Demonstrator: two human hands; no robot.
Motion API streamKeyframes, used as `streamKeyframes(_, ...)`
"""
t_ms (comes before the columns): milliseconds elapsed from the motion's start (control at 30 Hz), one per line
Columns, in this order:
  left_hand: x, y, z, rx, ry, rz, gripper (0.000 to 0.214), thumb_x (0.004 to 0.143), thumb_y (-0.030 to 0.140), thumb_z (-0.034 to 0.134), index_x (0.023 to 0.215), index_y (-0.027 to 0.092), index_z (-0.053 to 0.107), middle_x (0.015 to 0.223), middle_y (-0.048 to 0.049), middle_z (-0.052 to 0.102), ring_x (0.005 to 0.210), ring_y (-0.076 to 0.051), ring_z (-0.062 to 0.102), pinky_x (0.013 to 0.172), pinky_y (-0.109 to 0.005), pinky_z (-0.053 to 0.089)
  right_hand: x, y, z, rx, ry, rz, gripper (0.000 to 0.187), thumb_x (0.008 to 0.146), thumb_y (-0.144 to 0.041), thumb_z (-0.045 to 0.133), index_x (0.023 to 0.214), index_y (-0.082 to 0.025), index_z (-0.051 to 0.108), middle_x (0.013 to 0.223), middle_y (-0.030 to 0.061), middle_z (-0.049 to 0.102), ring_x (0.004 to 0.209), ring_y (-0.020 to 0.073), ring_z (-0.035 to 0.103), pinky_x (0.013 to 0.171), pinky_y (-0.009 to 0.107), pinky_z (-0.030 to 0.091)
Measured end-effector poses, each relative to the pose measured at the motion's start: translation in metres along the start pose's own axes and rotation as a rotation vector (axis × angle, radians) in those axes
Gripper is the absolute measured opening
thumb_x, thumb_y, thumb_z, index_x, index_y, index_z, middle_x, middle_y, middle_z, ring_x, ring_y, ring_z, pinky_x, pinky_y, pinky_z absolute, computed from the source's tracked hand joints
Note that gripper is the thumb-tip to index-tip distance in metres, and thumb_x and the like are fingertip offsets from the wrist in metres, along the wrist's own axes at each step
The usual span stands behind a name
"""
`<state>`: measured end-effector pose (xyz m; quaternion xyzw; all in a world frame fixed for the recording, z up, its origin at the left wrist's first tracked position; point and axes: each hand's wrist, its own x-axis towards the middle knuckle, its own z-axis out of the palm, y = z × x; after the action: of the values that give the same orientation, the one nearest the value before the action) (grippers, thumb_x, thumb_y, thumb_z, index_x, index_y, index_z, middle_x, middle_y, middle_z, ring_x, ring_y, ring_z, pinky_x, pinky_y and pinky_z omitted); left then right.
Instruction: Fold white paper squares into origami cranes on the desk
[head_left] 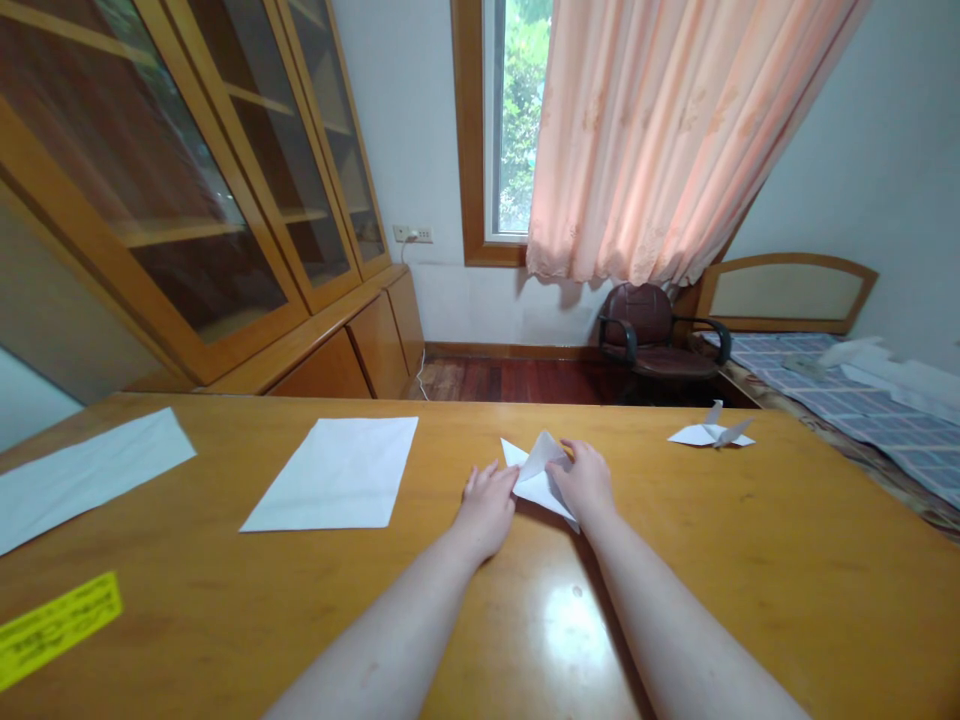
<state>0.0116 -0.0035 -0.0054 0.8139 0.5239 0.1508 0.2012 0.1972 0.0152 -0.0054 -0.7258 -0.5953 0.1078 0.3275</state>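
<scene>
Folded paper (541, 489) sits on worktop (712, 540) between hands, long axis far-left to near-right. Right hand (586, 483) grip: nearly closed, pinching its right side. Left hand (489, 508) touches left edge; can't tell if pinching.

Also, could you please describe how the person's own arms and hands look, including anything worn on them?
The left hand and right hand are ungloved, and I can make out no rings. The left forearm and right forearm are bare, slim and tapering towards the wrists, with no sleeve, watch or bracelet in view.
</scene>
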Motion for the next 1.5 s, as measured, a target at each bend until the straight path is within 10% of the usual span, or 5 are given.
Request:
streamKeyframes(200,0.001,-0.002,0.003,0.139,0.051,-0.111,0.060,0.077,0.010,0.039,0.133,0.029,0.044,0.141,0.0001,0.044,0.137,-0.028,0.021,0.107,-0.065,0.000,0.000,0.001,-0.010,0.141,0.177,-0.033,0.023,0.074,-0.039,0.060,0.080,-0.017,0.060,0.080,0.0080,0.064,0.073,0.0213,0.056,0.067,0.032,0.042)
streamKeyframes(467,0.004,-0.004,0.006,0.195,0.084,-0.218,0.055,0.081,0.015,0.039,0.135,0.029,0.043,0.142,-0.0036,0.043,0.135,-0.030,0.025,0.105,-0.067,0.004,-0.020,-0.021,-0.007,0.293,-0.381,-0.514,0.017,0.082,-0.033,0.058,0.082,-0.020,0.068,0.084,0.0051,0.068,0.079,0.0178,0.059,0.075,0.029,0.043)
streamKeyframes(633,0.005,-0.006,0.013,0.180,0.121,-0.227,0.049,0.085,0.019,0.037,0.132,0.031,0.047,0.140,-0.0034,0.045,0.133,-0.029,0.030,0.106,-0.067,0.006,-0.017,-0.025,-0.005,0.359,-0.502,-0.468,0.021,0.083,-0.025,0.056,0.100,-0.019,0.067,0.102,0.0080,0.067,0.091,0.0212,0.060,0.084,0.034,0.044)
streamKeyframes(933,0.004,-0.001,0.010,0.157,0.142,-0.215,0.039,0.089,0.026,0.039,0.126,0.033,0.051,0.136,-0.0034,0.050,0.129,-0.029,0.034,0.105,-0.067,0.006,-0.021,-0.025,-0.008,0.115,-0.427,-0.530,0.034,0.075,-0.046,0.065,0.095,-0.019,0.067,0.093,0.0073,0.062,0.088,0.0200,0.055,0.081,0.031,0.040)
streamKeyframes(1500,0.003,0.003,0.000,0.111,0.180,-0.217,0.025,0.089,0.030,0.045,0.108,0.028,0.061,0.123,-0.0050,0.059,0.123,-0.028,0.041,0.105,-0.066,0.010,-0.017,-0.021,0.003,0.103,-0.336,-0.445,0.029,0.089,-0.032,0.046,0.076,-0.017,0.067,0.078,0.0051,0.065,0.074,0.0153,0.056,0.070,0.025,0.040)
